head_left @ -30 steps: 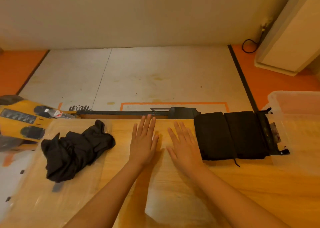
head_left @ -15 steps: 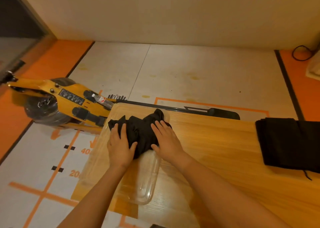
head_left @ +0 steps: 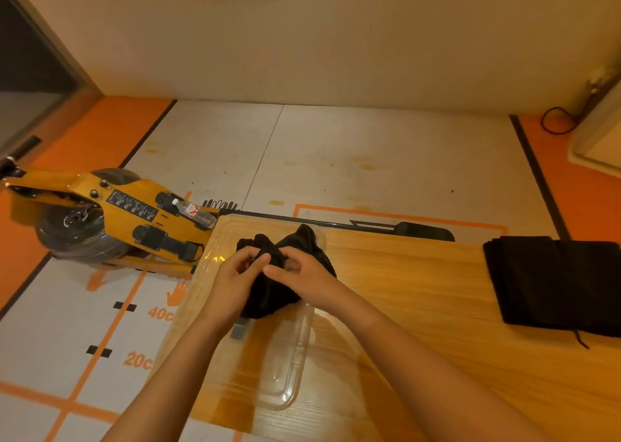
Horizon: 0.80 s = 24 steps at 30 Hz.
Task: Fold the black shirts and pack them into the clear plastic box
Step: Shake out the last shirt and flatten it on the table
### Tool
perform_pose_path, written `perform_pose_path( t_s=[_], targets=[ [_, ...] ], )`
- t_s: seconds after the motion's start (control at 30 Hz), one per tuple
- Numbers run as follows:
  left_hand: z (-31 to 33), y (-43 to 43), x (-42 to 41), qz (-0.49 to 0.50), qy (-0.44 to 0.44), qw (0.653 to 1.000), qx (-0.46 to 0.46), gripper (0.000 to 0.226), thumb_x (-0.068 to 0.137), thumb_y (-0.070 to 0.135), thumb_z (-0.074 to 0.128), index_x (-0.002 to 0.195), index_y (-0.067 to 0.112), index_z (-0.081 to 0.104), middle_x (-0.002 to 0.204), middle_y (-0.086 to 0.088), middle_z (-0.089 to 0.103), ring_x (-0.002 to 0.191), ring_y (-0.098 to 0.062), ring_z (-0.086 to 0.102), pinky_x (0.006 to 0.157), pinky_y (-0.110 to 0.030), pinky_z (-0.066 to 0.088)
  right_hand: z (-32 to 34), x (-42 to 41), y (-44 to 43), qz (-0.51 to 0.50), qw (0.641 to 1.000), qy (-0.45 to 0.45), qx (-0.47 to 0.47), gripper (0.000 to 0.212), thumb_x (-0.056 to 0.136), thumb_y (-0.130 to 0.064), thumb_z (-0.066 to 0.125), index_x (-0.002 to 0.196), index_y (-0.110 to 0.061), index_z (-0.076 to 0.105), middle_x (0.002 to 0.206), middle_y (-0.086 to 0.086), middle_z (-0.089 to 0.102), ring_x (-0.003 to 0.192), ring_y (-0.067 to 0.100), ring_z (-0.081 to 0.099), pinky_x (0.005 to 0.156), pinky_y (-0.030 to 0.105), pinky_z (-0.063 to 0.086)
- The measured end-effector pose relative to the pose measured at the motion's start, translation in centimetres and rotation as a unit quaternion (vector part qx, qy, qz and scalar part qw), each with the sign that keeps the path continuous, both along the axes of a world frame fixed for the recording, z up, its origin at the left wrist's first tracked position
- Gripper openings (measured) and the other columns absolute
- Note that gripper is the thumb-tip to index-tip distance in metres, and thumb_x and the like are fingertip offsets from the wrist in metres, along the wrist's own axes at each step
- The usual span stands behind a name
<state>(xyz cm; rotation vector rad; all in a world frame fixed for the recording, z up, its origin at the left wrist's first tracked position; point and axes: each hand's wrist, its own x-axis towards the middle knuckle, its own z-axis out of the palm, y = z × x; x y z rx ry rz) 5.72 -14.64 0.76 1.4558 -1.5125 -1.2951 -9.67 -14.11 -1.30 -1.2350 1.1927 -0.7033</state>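
We find the crumpled black shirt (head_left: 304, 241) heaped on a clear, shallow plastic tray (head_left: 285, 367) at the left end of the light wooden surface (head_left: 403, 290). The left hand (head_left: 232, 283) and right hand (head_left: 304, 278) meet over its top, equally near, and the fingers (head_left: 258, 261) of both are curled and pinch the cloth. The heap lies directly under and just beyond them, with no clear long axis. A stack of folded black shirts (head_left: 554, 280) sits well apart to the right, cut off by the frame edge. The clear plastic box is out of view. We cannot tell collar from sleeves, and the 2 hands hide the heap's middle.
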Motion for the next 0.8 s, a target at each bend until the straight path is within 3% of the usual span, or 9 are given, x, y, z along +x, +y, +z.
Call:
perform_pose_path(
  t_s=[0.13, 0.27, 0.37, 0.47, 0.6, 0.7, 0.8],
  targets=[
    [4.4, 0.3, -5.3, -0.006, 0.06, 0.998, 0.007, 0.026, 0.1, 0.027, 0.048, 0.096, 0.008, 0.064, 0.093, -0.008, 0.067, 0.089, -0.023, 0.066, 0.078, -0.036, 0.054, 4.8, -5.3, 1.3, -0.087, 0.994, -0.024, -0.067, 0.014, 0.09, -0.029, 0.065, 0.099, -0.022, 0.057, 0.102, 0.006, 0.067, 0.097, 0.019, 0.066, 0.088, 0.04, 0.055],
    [8.6, 0.9, -11.8, -0.004, 0.117, 0.992, -0.037, 0.023, 0.099, 0.026, 0.048, 0.091, 0.011, 0.063, 0.087, -0.006, 0.064, 0.086, -0.017, 0.064, 0.072, -0.027, 0.052, 8.9, -13.3, 3.4, -0.138, 0.984, -0.011, -0.113, 0.021, 0.095, -0.023, 0.058, 0.102, -0.003, 0.059, 0.102, 0.014, 0.065, 0.099, 0.021, 0.063, 0.087, 0.039, 0.053],
    [11.3, 1.5, -16.1, 0.028, 0.147, 0.986, -0.068, 0.024, 0.101, 0.026, 0.044, 0.096, 0.011, 0.062, 0.094, -0.005, 0.064, 0.091, -0.012, 0.064, 0.075, -0.021, 0.054, 11.7, -19.9, 5.3, -0.183, 0.974, 0.002, -0.136, 0.024, 0.097, -0.02, 0.054, 0.103, 0.002, 0.059, 0.102, 0.016, 0.064, 0.094, 0.018, 0.063, 0.078, 0.024, 0.054],
    [14.0, 2.0, -19.9, 0.033, 0.153, 0.983, -0.095, 0.025, 0.101, 0.027, 0.042, 0.092, 0.013, 0.06, 0.091, -0.006, 0.059, 0.092, -0.017, 0.059, 0.081, -0.027, 0.054, 14.3, -25.3, 7.2, -0.216, 0.964, 0.004, -0.157, 0.018, 0.097, -0.017, 0.052, 0.096, -0.001, 0.062, 0.092, 0.012, 0.063, 0.088, 0.015, 0.062, 0.073, 0.017, 0.052],
    [17.8, 2.8, -24.0, 0.003, 0.15, 0.98, -0.132, 0.025, 0.101, 0.03, 0.044, 0.096, 0.013, 0.062, 0.101, -0.011, 0.061, 0.101, -0.023, 0.06, 0.091, -0.038, 0.053, 16.9, -29.5, 9.2, -0.231, 0.957, -0.007, -0.175, 0.02, 0.095, -0.021, 0.056, 0.086, -0.003, 0.06, 0.081, 0.009, 0.058, 0.081, 0.021, 0.057, 0.07, 0.023, 0.047],
    [20.8, 3.7, -26.6, -0.017, 0.141, 0.972, -0.188, 0.021, 0.099, 0.03, 0.048, 0.095, 0.016, 0.063, 0.102, -0.001, 0.064, 0.101, -0.014, 0.061, 0.085, -0.023, 0.052, 18.9, -31.0, 10.3, -0.232, 0.948, 0.018, -0.216, 0.018, 0.091, -0.024, 0.062, 0.081, -0.012, 0.055, 0.08, 0.008, 0.058, 0.079, 0.02, 0.057, 0.071, 0.023, 0.046],
    [23.2, 4.7, -29.0, -0.031, 0.127, 0.961, -0.243, 0.02, 0.097, 0.025, 0.053, 0.086, 0.011, 0.062, 0.105, 0.008, 0.066, 0.096, -0.001, 0.061, 0.072, -0.008, 0.048, 21.2, -32.1, 11.1, -0.238, 0.933, 0.044, -0.266, 0.019, 0.089, -0.022, 0.066, 0.104, -0.015, 0.056, 0.092, -0.003, 0.06, 0.085, 0.008, 0.06, 0.068, 0.007, 0.047]
  ],
)
